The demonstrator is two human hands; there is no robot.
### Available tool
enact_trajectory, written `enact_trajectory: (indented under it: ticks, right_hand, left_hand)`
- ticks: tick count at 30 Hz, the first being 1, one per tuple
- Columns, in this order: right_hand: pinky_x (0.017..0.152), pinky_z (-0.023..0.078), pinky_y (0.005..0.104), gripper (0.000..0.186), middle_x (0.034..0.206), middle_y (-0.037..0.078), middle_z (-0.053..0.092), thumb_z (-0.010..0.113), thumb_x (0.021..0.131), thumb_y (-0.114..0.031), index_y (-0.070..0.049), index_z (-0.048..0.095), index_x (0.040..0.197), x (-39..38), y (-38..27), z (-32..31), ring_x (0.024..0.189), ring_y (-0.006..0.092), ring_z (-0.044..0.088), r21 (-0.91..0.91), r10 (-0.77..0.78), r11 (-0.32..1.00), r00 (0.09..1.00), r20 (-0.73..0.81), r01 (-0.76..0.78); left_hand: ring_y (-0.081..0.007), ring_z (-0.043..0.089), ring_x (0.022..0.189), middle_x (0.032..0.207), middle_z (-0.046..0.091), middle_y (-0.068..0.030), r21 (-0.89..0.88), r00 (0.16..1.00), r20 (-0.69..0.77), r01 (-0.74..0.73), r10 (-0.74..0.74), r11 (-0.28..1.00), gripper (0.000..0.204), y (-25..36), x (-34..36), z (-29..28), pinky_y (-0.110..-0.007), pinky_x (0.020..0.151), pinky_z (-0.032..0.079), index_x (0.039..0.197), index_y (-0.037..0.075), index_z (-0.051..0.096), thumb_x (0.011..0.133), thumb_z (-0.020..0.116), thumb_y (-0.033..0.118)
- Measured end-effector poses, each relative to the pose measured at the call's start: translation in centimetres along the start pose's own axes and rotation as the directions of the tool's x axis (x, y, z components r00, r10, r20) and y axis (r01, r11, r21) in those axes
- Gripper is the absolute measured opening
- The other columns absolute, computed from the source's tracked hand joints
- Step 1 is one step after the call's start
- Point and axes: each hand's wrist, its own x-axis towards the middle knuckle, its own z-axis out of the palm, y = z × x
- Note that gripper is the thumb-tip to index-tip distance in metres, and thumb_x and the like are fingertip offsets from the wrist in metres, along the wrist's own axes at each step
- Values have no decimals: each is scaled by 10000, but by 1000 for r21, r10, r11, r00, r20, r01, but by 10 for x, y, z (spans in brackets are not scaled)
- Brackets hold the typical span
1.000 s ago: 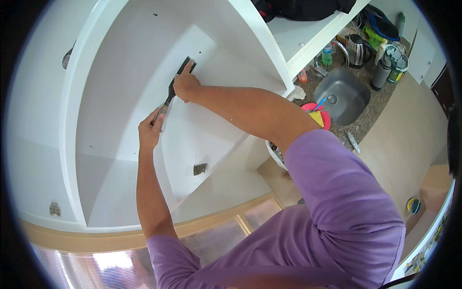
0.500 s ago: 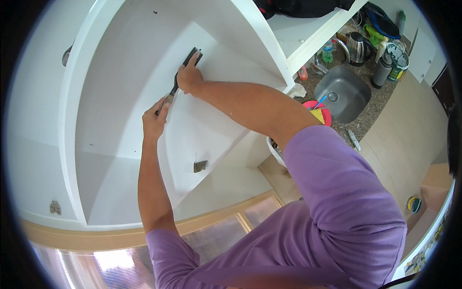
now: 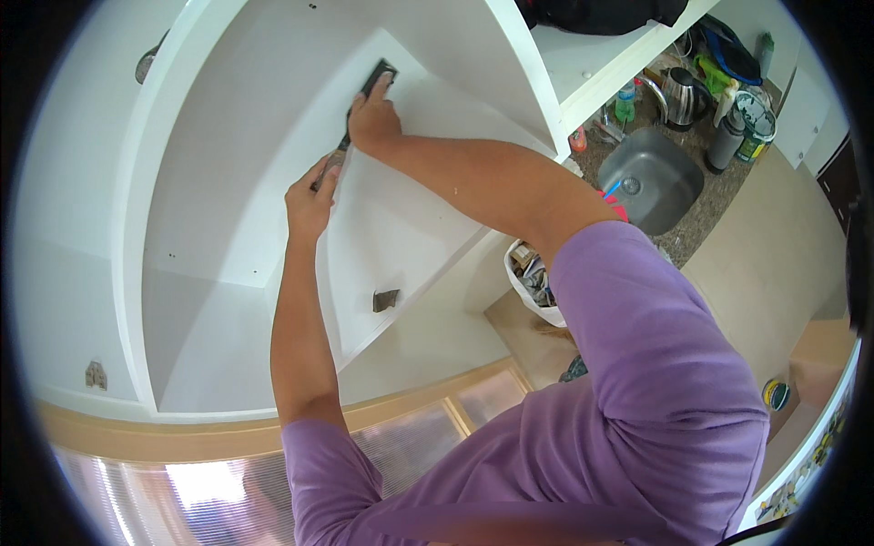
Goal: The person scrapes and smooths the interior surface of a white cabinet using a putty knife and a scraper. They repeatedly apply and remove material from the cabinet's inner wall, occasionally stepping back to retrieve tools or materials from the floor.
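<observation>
Both my hands are on a long, dark scraper-like tool, slanted along the inside corner of a white cabinet. My right hand is closed around its upper part, just below the broad black head, with a finger stretched along it. Lower down, my left hand grips the handle end. The head lies close to the white panel; whether its edge touches is hard to tell. On the panel nearer me rests a small grey folded piece, perhaps sandpaper.
To the right, a stone counter holds a steel sink, a kettle, a grey flask and a paint bucket. A white bin with scraps stands below my right arm. A black bag sits on the upper shelf.
My hands and the tool have slid a little farther up along the corner, away from me. The whole view has shifted slightly, and more of the white bin shows.
</observation>
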Motion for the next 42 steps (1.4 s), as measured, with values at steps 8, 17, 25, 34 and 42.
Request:
enact_trajectory:
  ticks: [8, 17, 25, 34, 42]
  right_hand:
    - [897, 530, 493, 963, 1173, 277, 548, 599, 980, -469, 52, 83, 1605, -77, -41, -2, 990, 420, 641, 207, -536, 843, 813, 227, 497]
    - [718, 586, 303, 1119, 1287, 210, 580, 792, 904, -278, 49, -13, 1610, -118, -44, 8, 863, 191, 655, 424, -643, 756, 688, 337, 499]
    - [631, 562, 333, 777, 908, 143, 660, 520, 1050, -199, -16, 35, 1628, -119, -29, 10, 693, 200, 659, 441, -354, 891, 776, 522, 109]
    - [637, 557, 343, 674, 909, 116, 649, 567, 1033, -91, -85, 243, 1624, -112, -64, -10, 682, 166, 630, 165, -571, 769, 547, 612, 618]
    - [877, 548, 455, 596, 1189, 237, 674, 624, 1004, -150, -83, 400, 1553, -87, -71, 30, 996, 395, 676, 85, -629, 215, 71, 774, 973]
  left_hand:
    - [-63, 542, 671, 843, 641, -11, -274, 977, -198, 21, -78, 961, 457, -7, -81, -38, -235, 591, 470, 1418, -10, 585, 1049, 608, 259]
    - [-374, 668, 986, 1205, 642, -249, 243, 899, -320, -226, 297, 943, 429, -27, -134, -36, -387, 883, 536, 1445, 19, 521, 1029, 560, 116]
    - [-191, 658, 1035, 1216, 676, -139, -314, 991, -63, 91, -116, 945, 440, 11, -129, -41, -315, 888, 519, 1461, 27, 526, 1089, 516, 261]
    - [-279, 666, 1067, 1235, 681, -203, -44, 878, -434, 201, -200, 979, 491, -108, -144, -72, -372, 917, 537, 1398, 10, 591, 1030, 613, 334]
    - [-415, 547, 1270, 1417, 518, -296, 101, 832, -507, 316, -224, 943, 674, -131, -125, -64, -474, 1068, 469, 1564, 23, 339, 1010, 592, 313]
